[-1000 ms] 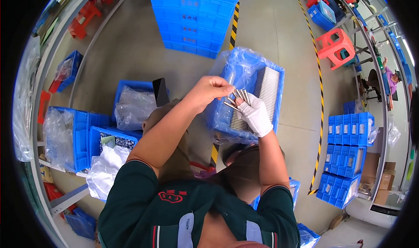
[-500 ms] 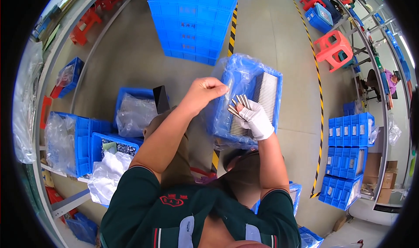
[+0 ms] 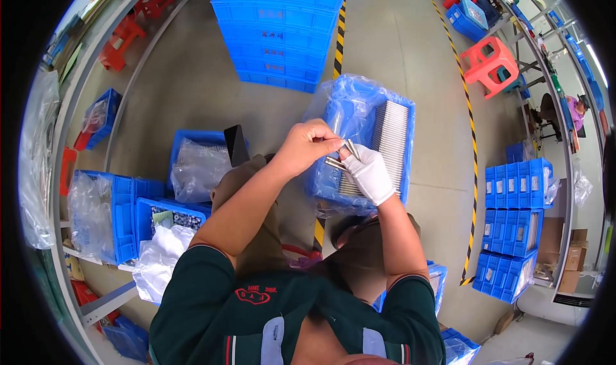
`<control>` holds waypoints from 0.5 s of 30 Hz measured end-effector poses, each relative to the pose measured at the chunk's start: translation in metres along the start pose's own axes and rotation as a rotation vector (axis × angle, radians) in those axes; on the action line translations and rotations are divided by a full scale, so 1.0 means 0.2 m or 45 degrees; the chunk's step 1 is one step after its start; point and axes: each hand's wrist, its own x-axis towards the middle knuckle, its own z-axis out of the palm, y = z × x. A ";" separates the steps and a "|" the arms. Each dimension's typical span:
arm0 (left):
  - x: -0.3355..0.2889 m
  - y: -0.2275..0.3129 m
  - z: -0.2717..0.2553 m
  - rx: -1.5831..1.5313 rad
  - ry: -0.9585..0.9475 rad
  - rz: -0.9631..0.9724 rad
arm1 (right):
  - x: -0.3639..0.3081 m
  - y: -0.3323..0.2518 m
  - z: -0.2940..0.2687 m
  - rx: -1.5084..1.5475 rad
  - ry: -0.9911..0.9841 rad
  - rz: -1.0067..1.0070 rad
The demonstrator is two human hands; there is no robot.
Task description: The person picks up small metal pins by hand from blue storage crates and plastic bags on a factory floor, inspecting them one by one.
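Note:
My bare left hand is closed in a pinch, its fingertips at the end of a slim metal rod. My right hand, in a white glove with bare fingertips, grips several short silvery metal rods that fan out toward the left. Both hands are over a blue crate lined with clear plastic film. Inside it, a long row of similar thin metal pieces stands packed along the right side. My right hand hides part of the crate's near end.
Ahead rises a stack of blue crates. To my left are a bagged crate, a dark upright slab and a bin of small metal parts. Right are stacked crates, a red stool and a seated person.
My left hand has moved right and down to meet the rods. My right hand has shifted slightly left, and its rods sit closer to my left fingertips.

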 end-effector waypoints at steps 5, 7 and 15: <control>-0.01 0.01 0.00 -0.152 0.012 -0.158 | 0.01 0.02 0.01 0.070 0.036 -0.022; 0.00 0.02 -0.02 -0.155 0.077 -0.128 | 0.00 0.00 -0.01 0.122 -0.108 0.056; -0.01 0.03 -0.02 -0.298 -0.002 -0.293 | 0.02 0.03 -0.01 0.028 -0.114 0.045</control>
